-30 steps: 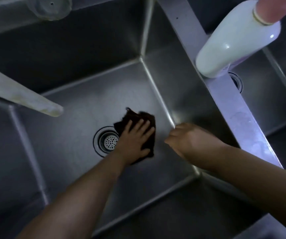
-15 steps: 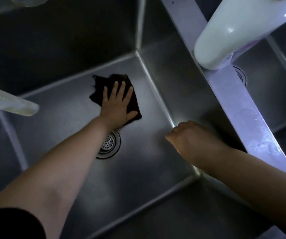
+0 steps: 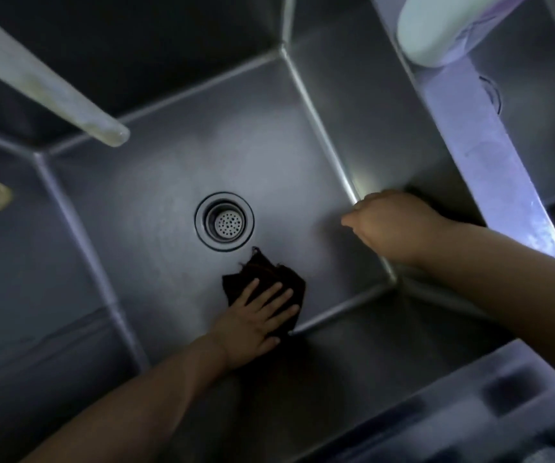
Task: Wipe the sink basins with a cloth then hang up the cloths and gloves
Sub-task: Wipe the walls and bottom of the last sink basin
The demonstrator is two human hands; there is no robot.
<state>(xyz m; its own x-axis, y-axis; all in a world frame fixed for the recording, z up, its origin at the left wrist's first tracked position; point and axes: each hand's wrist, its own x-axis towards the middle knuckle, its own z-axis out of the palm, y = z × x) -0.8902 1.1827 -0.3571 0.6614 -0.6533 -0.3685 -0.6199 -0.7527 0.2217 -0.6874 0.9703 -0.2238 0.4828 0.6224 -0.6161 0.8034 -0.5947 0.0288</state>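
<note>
Head view looks straight down into a steel sink basin (image 3: pixel 169 182), pretty dim lighting. Left hand (image 3: pixel 256 315) is flat on a dark cloth (image 3: pixel 262 275), fingers (image 3: pixel 277 295) straight and slightly spread, pressing it onto the basin floor. The cloth sticks out past the fingertips toward the drain (image 3: pixel 224 221) and a bit past the thumb side too, so most of the hand sits on its near half. It's lying just short of the drain, not touching it as far as I can see, and close to the crease where the floor meets the near wall.

Right hand (image 3: pixel 393 225) is over at the basin's right wall, knuckles up, fingers curled under. There's something dark right behind it against the wall, but I honestly can't tell whether it's gripping anything or whether that's only shadow.

Other stuff: a pale faucet spout (image 3: pixel 55 91) crosses the upper left, and a white bottle (image 3: pixel 443 31) sits on the divider (image 3: pixel 490 162) between this basin and the next one at right.
</note>
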